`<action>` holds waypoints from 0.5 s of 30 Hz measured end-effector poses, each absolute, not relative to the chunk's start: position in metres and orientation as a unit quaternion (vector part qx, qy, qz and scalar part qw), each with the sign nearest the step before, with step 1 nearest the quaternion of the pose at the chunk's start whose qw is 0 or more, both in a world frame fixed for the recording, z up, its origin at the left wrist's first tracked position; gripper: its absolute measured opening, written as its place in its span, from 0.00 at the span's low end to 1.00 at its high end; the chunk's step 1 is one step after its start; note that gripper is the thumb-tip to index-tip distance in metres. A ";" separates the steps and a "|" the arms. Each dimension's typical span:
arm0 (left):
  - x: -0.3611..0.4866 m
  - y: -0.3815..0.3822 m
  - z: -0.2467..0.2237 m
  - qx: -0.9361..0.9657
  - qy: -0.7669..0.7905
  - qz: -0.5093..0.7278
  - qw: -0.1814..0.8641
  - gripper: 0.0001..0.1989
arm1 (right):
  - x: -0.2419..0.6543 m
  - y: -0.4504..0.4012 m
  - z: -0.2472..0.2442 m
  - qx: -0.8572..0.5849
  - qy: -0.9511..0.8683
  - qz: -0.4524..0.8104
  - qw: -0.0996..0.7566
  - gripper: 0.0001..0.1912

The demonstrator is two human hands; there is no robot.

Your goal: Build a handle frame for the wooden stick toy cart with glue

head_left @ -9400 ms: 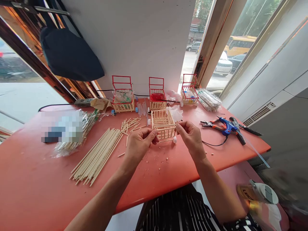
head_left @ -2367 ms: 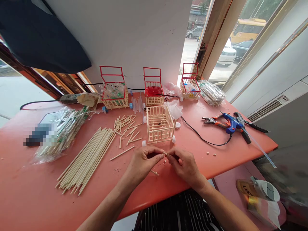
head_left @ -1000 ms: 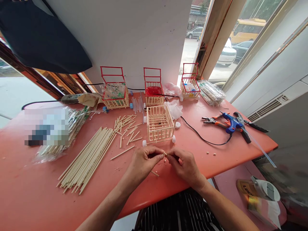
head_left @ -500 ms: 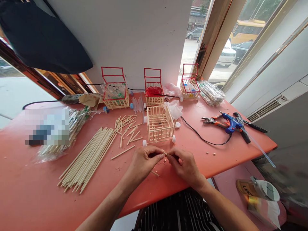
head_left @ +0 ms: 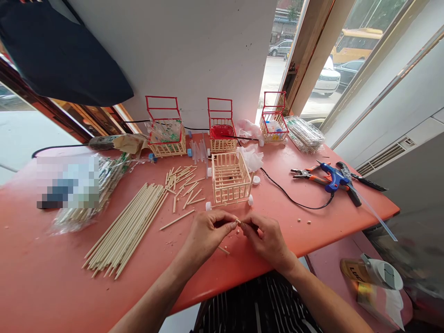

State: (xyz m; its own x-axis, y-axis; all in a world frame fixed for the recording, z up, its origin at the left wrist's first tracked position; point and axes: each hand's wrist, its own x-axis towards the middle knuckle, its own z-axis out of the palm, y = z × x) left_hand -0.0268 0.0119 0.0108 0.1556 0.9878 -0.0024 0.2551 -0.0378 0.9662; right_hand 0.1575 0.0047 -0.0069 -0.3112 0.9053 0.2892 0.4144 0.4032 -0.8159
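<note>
My left hand (head_left: pixel 211 231) and my right hand (head_left: pixel 265 236) meet near the table's front edge, thumbs and fingertips pinched together. Between them is a short piece of wooden stick (head_left: pixel 238 222), mostly covered by the fingers. Just beyond stands a small cart of pale wooden sticks (head_left: pixel 231 180) with white bottle-cap wheels. Under my left hand a thin stick (head_left: pixel 224 250) lies on the table, with tiny wood crumbs around it. To the left rest another single stick (head_left: pixel 176 220) and a scatter of short cut sticks (head_left: pixel 187 185).
A bundle of long sticks (head_left: pixel 126 229) lies left. At the back stand carts with red handles, one holding plastic wrap (head_left: pixel 166 132), one a red lining (head_left: pixel 222 132). At right lie pliers (head_left: pixel 305 174) and a blue glue gun (head_left: pixel 335 179) with its cord.
</note>
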 end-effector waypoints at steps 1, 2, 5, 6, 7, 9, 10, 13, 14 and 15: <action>-0.027 0.012 0.012 0.604 0.516 0.395 0.461 0.06 | 0.158 0.005 -0.007 -0.445 -0.743 0.320 0.383 0.10; -0.026 0.012 0.012 0.606 0.516 0.395 0.458 0.06 | 0.158 0.005 -0.007 -0.446 -0.743 0.321 0.382 0.10; -0.026 0.012 0.014 0.610 0.514 0.395 0.455 0.06 | 0.158 0.004 -0.007 -0.447 -0.744 0.321 0.380 0.10; -0.026 0.012 0.014 0.611 0.512 0.395 0.457 0.06 | 0.158 0.004 -0.007 -0.447 -0.744 0.320 0.379 0.10; -0.026 0.012 0.014 0.610 0.511 0.395 0.458 0.06 | 0.158 0.004 -0.007 -0.447 -0.744 0.320 0.379 0.10; -0.026 0.012 0.014 0.610 0.511 0.393 0.461 0.07 | 0.158 0.004 -0.007 -0.446 -0.744 0.320 0.380 0.10; -0.026 0.012 0.014 0.610 0.512 0.391 0.461 0.07 | 0.158 0.004 -0.007 -0.445 -0.744 0.320 0.381 0.10; -0.026 0.012 0.013 0.610 0.513 0.389 0.462 0.07 | 0.158 0.004 -0.007 -0.443 -0.745 0.319 0.384 0.09; -0.026 0.012 0.013 0.609 0.513 0.389 0.463 0.07 | 0.158 0.004 -0.007 -0.442 -0.744 0.319 0.385 0.10; -0.026 0.012 0.013 0.608 0.513 0.390 0.464 0.07 | 0.158 0.004 -0.007 -0.443 -0.744 0.319 0.386 0.10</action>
